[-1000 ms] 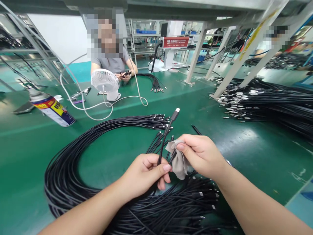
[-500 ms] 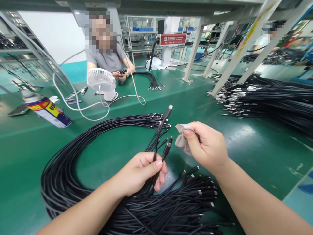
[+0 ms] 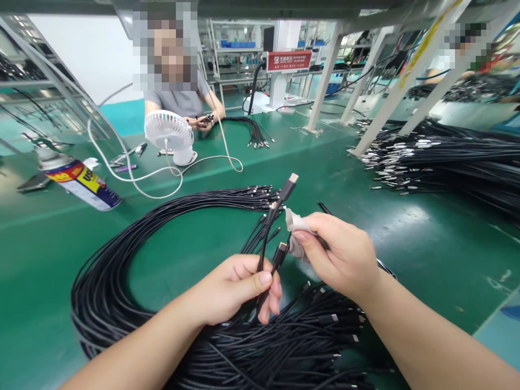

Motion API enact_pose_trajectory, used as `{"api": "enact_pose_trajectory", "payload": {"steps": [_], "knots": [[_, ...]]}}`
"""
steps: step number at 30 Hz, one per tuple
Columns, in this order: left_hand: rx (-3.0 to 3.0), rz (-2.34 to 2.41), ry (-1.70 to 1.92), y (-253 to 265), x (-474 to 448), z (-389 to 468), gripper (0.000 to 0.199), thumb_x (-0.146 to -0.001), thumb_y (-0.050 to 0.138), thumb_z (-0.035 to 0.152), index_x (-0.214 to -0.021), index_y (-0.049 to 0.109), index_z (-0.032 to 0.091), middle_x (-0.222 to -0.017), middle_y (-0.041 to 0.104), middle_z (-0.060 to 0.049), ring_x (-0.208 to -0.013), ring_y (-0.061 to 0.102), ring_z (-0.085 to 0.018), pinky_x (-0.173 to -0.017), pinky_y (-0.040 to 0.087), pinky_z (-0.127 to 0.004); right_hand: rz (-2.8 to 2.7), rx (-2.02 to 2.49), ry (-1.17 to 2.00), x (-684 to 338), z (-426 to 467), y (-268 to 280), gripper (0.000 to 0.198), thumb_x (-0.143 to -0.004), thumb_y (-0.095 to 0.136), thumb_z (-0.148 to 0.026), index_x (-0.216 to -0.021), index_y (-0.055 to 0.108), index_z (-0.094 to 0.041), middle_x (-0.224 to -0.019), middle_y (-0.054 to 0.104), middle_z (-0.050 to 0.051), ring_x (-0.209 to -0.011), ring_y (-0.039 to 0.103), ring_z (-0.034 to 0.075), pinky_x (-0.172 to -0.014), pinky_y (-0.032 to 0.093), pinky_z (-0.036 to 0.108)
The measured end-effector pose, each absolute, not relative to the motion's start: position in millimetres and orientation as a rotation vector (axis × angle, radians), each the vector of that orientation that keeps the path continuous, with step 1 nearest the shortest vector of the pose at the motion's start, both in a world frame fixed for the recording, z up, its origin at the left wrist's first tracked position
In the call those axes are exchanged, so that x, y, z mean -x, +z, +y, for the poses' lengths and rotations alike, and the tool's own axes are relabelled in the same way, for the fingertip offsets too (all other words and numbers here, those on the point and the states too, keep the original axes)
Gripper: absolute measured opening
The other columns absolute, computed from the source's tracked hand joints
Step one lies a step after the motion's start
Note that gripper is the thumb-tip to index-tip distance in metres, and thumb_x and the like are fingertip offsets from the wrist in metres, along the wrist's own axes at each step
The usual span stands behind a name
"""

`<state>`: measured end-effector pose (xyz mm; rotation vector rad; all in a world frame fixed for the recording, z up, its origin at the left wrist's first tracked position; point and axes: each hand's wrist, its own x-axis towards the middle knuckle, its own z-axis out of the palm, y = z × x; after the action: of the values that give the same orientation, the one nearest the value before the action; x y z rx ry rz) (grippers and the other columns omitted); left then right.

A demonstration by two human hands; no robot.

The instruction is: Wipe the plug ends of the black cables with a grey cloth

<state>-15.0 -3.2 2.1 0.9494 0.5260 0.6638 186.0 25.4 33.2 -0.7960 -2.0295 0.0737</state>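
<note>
My left hand point(image 3: 239, 287) is closed around a few black USB cables point(image 3: 268, 233), pinched between thumb and fingers with their metal-tipped plugs pointing up. Between the thumb and fingers of my right hand point(image 3: 345, 252) is a crumpled grey cloth point(image 3: 298, 225). The cloth is against the end of one lower cable, just right of its plug point(image 3: 280, 252); part of this contact is hidden. A thin dark item point(image 3: 324, 208) shows behind my right hand, its kind unclear. Under my hands lies a thick pile of black cables point(image 3: 260, 352).
A looped cable bundle point(image 3: 122, 249) lies left on the green table point(image 3: 182, 238). A spray can point(image 3: 81, 181) and a white fan point(image 3: 168, 130) stand beyond. Another cable heap point(image 3: 439, 157) is at right, near slanted posts point(image 3: 382, 108). A co-worker point(image 3: 174, 103) sits opposite.
My right hand has moved slightly left and down, bringing the cloth against a held cable's end. The held plugs have shifted a little right. A thin dark item now shows behind my right hand.
</note>
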Motion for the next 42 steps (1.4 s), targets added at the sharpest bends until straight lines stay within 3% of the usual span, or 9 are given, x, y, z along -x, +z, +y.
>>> {"api": "enact_pose_trajectory", "payload": {"steps": [7,13,18,42], "knots": [[-0.94,0.645,0.695,8,13,-4,0.036,-0.076,0.079,0.042,-0.069,0.061,0.012,-0.06,0.066,-0.003,-0.051,0.059,-0.01,-0.053,0.047,-0.022,-2.021,0.809,0.106,-186,23,35,0.017,-0.093,0.051,-0.013,-0.078,0.058,-0.019,-0.063,0.063,-0.002,-0.057,0.057,0.01,-0.057,0.047,0.021],[-0.879,0.764,0.834,8,11,-3,0.038,-0.07,0.084,0.034,-0.067,0.051,0.015,-0.055,0.063,0.002,-0.046,0.055,-0.008,-0.049,0.046,-0.02,-1.918,0.893,0.32,-186,18,38,0.021,-0.094,0.05,-0.016,-0.075,0.059,-0.02,-0.062,0.064,0.0,-0.056,0.059,0.012,-0.057,0.05,0.026],[-0.877,0.717,0.817,6,11,-2,0.036,-0.073,0.083,0.032,-0.068,0.051,0.015,-0.056,0.063,0.002,-0.047,0.056,-0.008,-0.05,0.047,-0.019,-1.843,0.891,0.435,-188,16,35,0.02,-0.094,0.051,-0.02,-0.077,0.059,-0.021,-0.062,0.063,-0.001,-0.053,0.058,0.013,-0.056,0.05,0.028],[-0.913,0.647,0.756,8,14,-2,0.036,-0.076,0.079,0.039,-0.067,0.055,0.014,-0.057,0.063,0.0,-0.047,0.055,-0.009,-0.049,0.045,-0.021,-1.935,0.798,0.395,-185,14,39,0.016,-0.089,0.053,-0.014,-0.078,0.061,-0.021,-0.064,0.064,0.001,-0.058,0.059,0.014,-0.056,0.049,0.028]]}}
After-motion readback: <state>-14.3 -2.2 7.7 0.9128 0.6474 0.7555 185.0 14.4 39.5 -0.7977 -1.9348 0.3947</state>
